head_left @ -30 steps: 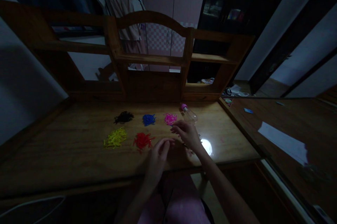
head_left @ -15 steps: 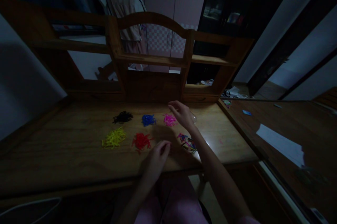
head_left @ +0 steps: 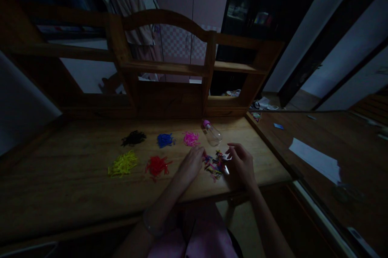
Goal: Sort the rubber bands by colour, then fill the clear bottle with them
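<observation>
A mixed heap of thin coloured strips (head_left: pixel 214 168), like small rubber bands, lies on the wooden desk between my hands. My left hand (head_left: pixel 191 164) rests at the heap's left edge, fingers closed together; whatever they may hold is hidden. On the right side, my right hand (head_left: pixel 243 164) hovers close to the heap, fingers bent, with a gap between the fingertips and nothing visible in them. Sorted by colour, separate piles lie to the left: pink (head_left: pixel 190 139), blue (head_left: pixel 165 140), black (head_left: pixel 133 138), red (head_left: pixel 157 166) and yellow (head_left: pixel 123 163).
A clear bottle with a pink top (head_left: pixel 214 134) lies on its side behind the mixed heap. The desk's wooden shelf frame (head_left: pixel 165 68) rises at the back. On the brown surface to the right are white paper sheets (head_left: pixel 315 160) and a small blue card (head_left: pixel 278 126).
My right hand has come back from near the pink pile to the mixed heap's right side, uncovering the bottle. My left hand has moved rightward to the heap. The view has shifted slightly.
</observation>
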A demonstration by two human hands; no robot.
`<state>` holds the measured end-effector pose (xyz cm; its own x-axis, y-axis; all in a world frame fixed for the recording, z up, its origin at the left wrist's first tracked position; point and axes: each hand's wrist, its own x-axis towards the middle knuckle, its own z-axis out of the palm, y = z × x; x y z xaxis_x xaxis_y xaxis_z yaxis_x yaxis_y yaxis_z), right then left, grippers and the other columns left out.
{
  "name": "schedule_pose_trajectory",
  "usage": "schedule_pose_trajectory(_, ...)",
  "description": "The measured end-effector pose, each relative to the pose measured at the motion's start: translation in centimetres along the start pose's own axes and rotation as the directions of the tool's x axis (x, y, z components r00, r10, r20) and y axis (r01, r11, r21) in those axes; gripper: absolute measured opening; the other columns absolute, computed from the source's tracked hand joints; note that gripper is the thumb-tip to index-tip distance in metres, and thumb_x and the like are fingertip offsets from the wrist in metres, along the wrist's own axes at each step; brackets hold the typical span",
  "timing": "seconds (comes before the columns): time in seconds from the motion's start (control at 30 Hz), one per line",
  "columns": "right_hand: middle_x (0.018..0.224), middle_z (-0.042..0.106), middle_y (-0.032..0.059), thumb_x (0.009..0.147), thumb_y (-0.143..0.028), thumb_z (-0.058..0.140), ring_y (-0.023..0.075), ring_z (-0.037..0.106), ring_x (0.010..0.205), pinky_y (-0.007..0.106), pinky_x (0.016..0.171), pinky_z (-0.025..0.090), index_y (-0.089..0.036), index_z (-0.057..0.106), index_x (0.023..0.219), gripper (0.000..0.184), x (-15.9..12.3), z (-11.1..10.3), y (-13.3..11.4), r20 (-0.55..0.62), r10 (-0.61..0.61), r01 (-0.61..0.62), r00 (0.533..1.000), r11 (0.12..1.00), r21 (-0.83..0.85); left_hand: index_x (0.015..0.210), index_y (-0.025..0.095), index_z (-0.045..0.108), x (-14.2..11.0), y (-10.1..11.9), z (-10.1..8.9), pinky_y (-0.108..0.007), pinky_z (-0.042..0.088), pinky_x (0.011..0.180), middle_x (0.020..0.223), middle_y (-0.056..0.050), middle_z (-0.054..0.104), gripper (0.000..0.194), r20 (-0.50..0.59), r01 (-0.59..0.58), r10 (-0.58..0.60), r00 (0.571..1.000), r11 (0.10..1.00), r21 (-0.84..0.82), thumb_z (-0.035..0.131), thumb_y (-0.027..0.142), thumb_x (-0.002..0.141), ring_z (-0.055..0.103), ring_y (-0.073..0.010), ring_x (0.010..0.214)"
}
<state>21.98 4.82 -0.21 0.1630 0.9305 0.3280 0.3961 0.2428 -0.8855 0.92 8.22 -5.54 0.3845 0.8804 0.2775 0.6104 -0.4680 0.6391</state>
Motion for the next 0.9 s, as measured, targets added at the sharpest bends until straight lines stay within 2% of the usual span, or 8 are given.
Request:
schedule_pose_trajectory(0.1, 0.076, 0.069, 0.0034, 0.089, -0.046, 0.052, 0.018, 0.063, 0.068, 0.028, 0.064, 0.048, -0.019, 0.067, 0.102, 0.033, -0.8, 0.2, 0.3, -0.03, 0.042, -0.042, 0.999, 0.999, 0.003, 0.086, 0.019, 0.055, -0.1, 0.1, -0.2, -0.038, 0.042, 0.088, 0.093, -0.007, 0.057, 0.017, 0.015, 0.006, -0.006, 1.0, 1.0, -0.011, 0.049, 0.004, 0.081, 0.052, -0.0231, 0.095)
schedule_pose_trajectory(0.17, 0.079, 0.07, 0.0035, 0.089, -0.044, 0.053, 0.0188, 0.065, 0.072, 0.028, 0.067, 0.049, -0.02, 0.067, 0.1, 0.031, -1.3, 0.6, 0.0, -0.016, 0.046, -0.046, 0.999, 0.999, 0.006, 0.085, 0.019, 0.054, -0.3, 0.6, -0.6, -0.038, 0.042, 0.087, 0.093, -0.007, 0.057, 0.015, -0.014, 0.004, -0.005, 1.0, 0.999, -0.044, 0.049, 0.006, 0.082, 0.052, -0.0227, 0.093)
schedule_pose_trajectory(0.33, 0.093, 0.071, 0.0041, 0.088, -0.038, 0.057, 0.0197, 0.066, 0.082, 0.029, 0.073, 0.05, -0.023, 0.069, 0.101, 0.023, -2.8, 2.2, -1.6, 0.096, -0.024, 0.022, 0.995, 1.0, 0.018, 0.086, 0.019, 0.056, -0.7, 2.6, -1.9, -0.034, 0.044, 0.083, 0.092, -0.005, 0.058, 0.008, -0.086, 0.055, -0.084, 0.993, 0.954, -0.294, 0.049, 0.016, 0.086, 0.054, -0.0201, 0.089)
schedule_pose_trajectory(0.4, 0.094, 0.071, 0.0043, 0.087, -0.037, 0.059, 0.0207, 0.066, 0.084, 0.03, 0.075, 0.051, -0.024, 0.07, 0.102, 0.022, -3.1, 2.9, -2.2, 0.116, -0.054, 0.051, 0.992, 0.998, 0.035, 0.085, 0.019, 0.057, -0.8, 3.3, -2.3, -0.031, 0.046, 0.08, 0.089, -0.004, 0.059, 0.007, -0.054, 0.116, -0.155, 0.986, 0.891, -0.438, 0.051, 0.019, 0.086, 0.057, -0.0189, 0.086)
schedule_pose_trajectory(0.53, 0.093, 0.072, 0.0042, 0.086, -0.036, 0.061, 0.0218, 0.067, 0.086, 0.032, 0.078, 0.051, -0.025, 0.072, 0.097, 0.019, -3.2, 3.9, -2.9, 0.12, -0.066, 0.057, 0.991, 0.995, 0.077, 0.088, 0.017, 0.059, -0.8, 4.7, -3.0, -0.028, 0.05, 0.071, 0.086, -0.003, 0.062, 0.009, 0.067, 0.245, -0.273, 0.96, 0.696, -0.675, 0.056, 0.025, 0.084, 0.061, -0.0178, 0.081)
schedule_pose_trajectory(0.7, 0.095, 0.072, 0.004, 0.082, -0.037, 0.066, 0.0211, 0.068, 0.085, 0.031, 0.077, 0.052, -0.024, 0.071, 0.098, 0.021, -3.1, 4.2, -3.6, 0.121, -0.01, -0.008, 0.993, 0.99, 0.144, 0.087, 0.016, 0.063, -1.1, 6.1, -4.0, -0.028, 0.05, 0.077, 0.087, -0.005, 0.067, 0.014, 0.045, 0.23, -0.284, 0.958, 0.661, -0.714, 0.065, 0.028, 0.079, 0.064, -0.018, 0.081)
schedule_pose_trajectory(0.9, 0.081, 0.072, 0.0032, 0.08, -0.041, 0.068, 0.0196, 0.066, 0.077, 0.029, 0.072, 0.052, -0.021, 0.071, 0.085, 0.021, -2.7, 3.7, -3.8, 0.163, 0.106, -0.155, 0.981, 0.932, 0.327, 0.097, 0.017, 0.06, -1.5, 6.2, -4.3, -0.027, 0.052, 0.075, 0.084, -0.003, 0.066, 0.03, 0.069, 0.23, -0.288, 0.955, 0.577, -0.784, 0.072, 0.032, 0.075, 0.065, -0.0168, 0.08)
